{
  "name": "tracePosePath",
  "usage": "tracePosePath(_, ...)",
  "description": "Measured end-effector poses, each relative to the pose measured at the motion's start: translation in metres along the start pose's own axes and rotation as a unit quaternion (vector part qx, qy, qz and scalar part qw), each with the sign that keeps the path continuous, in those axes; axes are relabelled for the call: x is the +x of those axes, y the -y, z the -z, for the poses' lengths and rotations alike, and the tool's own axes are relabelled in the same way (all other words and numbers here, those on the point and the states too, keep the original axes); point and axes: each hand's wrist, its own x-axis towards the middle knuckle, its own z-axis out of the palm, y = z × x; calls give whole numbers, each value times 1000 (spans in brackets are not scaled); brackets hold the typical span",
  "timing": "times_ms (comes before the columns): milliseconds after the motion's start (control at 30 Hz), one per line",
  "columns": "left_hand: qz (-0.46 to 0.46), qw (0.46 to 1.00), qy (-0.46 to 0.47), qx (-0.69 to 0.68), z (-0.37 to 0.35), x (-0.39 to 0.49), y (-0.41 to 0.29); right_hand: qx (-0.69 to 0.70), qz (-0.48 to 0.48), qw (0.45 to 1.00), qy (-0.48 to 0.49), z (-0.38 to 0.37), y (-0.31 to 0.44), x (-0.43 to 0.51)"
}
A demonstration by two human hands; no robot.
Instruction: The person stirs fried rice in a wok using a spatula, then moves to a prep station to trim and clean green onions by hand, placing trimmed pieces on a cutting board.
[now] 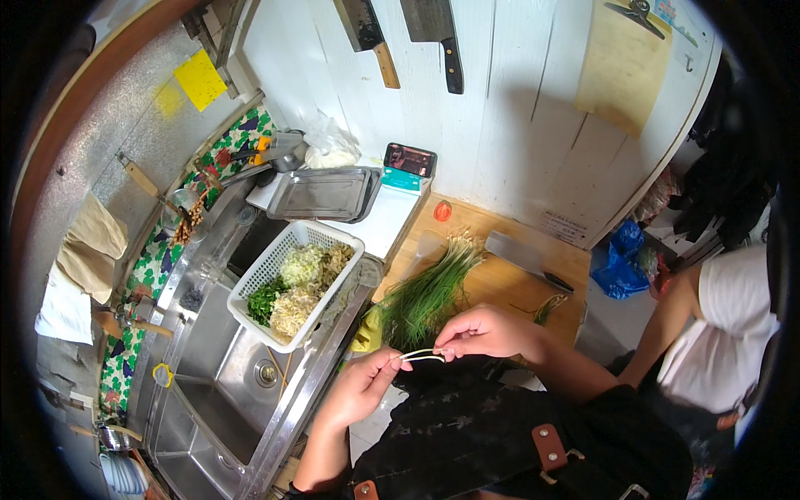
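Observation:
My left hand [367,382] pinches one end of a few thin, pale plant stalks [420,359], perhaps the white ends of chives. The fingertips of my right hand [484,332] grip their other end, so the stalks stretch between both hands in front of my dark apron [462,431]. Just beyond lies a bundle of long green chives or thin scallions [431,287] on the wooden board [519,300], white ends pointing away from me. A cleaver [519,253] rests flat behind the bundle. Several loose stalks [550,308] lie near the board's right side.
A white plastic basket [234,307] of chopped vegetables stands over the steel sink [250,381]. Metal trays [322,194] and a propped phone [409,160] are behind it. Two cleavers [359,28] hang on the wall. Another person [719,325] is close on my right.

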Motion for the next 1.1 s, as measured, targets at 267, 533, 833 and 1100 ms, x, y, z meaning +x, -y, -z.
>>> tracePosePath(267,10,998,0,62,-1,0,-13,-43,-60,994,-77,3,-2,-2)
tracePosePath(533,30,998,13,54,2,1,-12,38,-31,996,-69,1,0,-7)
tracePosePath(833,29,994,10,-106,6,1,4,189,27,979,-73,5,-13,-14)
tracePosePath(1100,21,909,-95,-406,-9,17,14,-216,26,975,-39,-17,-45,5)
